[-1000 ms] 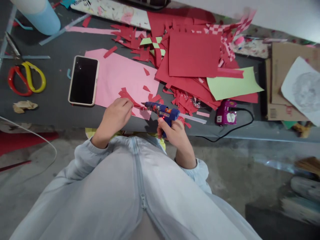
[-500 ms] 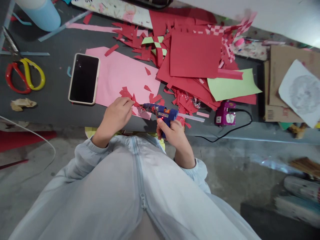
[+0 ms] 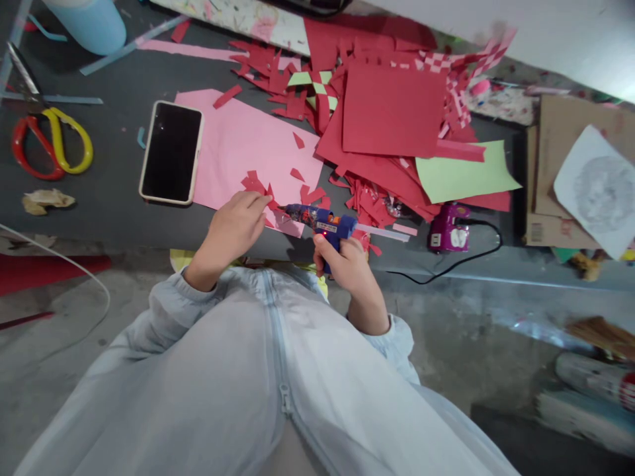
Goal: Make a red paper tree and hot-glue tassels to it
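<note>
My right hand (image 3: 344, 259) is wrapped round the grip of a blue hot glue gun (image 3: 335, 226), its small red light lit. A pale glue stick (image 3: 389, 233) sticks out of the gun's back end. The nozzle points left, at the red paper piece (image 3: 270, 198) beside my left fingertips. My left hand (image 3: 238, 228) is closed, its fingers together on that cut red paper over the pink sheet (image 3: 238, 145). Its exact grip is partly hidden by the fingers. Loose red paper scraps (image 3: 312, 195) lie close to the nozzle.
A phone (image 3: 171, 153) lies left of my left hand, scissors (image 3: 52, 142) farther left. Red sheets (image 3: 394, 112) and a green sheet (image 3: 466, 172) are piled at the back right. A purple plug adapter (image 3: 449, 228) with a black cord sits right, near cardboard (image 3: 560, 145).
The view has shifted slightly, so the table's things appear a little to the right. Both hands, the glue gun and the red paper keep nearly the same arrangement.
</note>
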### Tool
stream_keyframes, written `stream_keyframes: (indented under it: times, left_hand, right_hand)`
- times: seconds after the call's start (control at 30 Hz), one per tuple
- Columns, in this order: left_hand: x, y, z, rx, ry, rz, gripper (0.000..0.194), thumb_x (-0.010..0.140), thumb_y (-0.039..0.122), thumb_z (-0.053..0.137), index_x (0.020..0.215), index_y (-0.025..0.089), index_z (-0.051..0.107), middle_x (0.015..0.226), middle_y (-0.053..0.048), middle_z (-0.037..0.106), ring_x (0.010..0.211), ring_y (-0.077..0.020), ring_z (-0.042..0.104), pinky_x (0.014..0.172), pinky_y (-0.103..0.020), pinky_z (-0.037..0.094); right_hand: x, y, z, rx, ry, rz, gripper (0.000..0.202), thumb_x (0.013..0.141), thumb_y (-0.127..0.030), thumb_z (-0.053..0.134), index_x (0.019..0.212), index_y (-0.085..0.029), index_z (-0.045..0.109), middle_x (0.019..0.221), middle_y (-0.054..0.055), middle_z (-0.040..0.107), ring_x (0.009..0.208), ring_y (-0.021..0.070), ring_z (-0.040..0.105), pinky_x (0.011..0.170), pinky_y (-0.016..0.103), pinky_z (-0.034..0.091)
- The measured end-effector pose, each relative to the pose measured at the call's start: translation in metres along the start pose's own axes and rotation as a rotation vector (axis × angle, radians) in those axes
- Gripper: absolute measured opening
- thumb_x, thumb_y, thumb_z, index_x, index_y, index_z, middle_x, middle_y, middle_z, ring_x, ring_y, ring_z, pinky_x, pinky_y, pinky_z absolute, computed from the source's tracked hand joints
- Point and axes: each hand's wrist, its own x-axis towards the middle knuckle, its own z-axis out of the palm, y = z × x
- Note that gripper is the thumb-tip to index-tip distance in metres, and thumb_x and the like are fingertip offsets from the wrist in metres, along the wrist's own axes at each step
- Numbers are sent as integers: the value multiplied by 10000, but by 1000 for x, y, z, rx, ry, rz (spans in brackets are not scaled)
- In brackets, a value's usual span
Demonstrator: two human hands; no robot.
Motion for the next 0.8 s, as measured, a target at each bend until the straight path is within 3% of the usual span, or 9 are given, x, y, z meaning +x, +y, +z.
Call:
stream_keyframes:
  times: [0.3, 0.8]
  left_hand:
    - [0, 1, 0, 21, -9, -6, 384, 974, 214, 418, 1300, 135, 605, 1206, -128, 671, 1132, -256, 603, 912, -362, 518]
    - [0, 1, 0, 22, -9, -1, 377, 977, 212, 428, 1303, 137, 601, 1207, -134, 668, 1135, -252, 602, 912, -367, 532]
  right_hand:
    - [5, -2, 5, -63, 11, -1, 639, 918, -671, 441, 461, -230, 516, 413, 32, 576, 452, 156, 579, 606, 298, 467]
    - [5, -13, 5, -211, 34, 43, 610, 917, -616, 454, 439, -237, 457, 406, 32, 555, 465, 154, 558, 595, 295, 413]
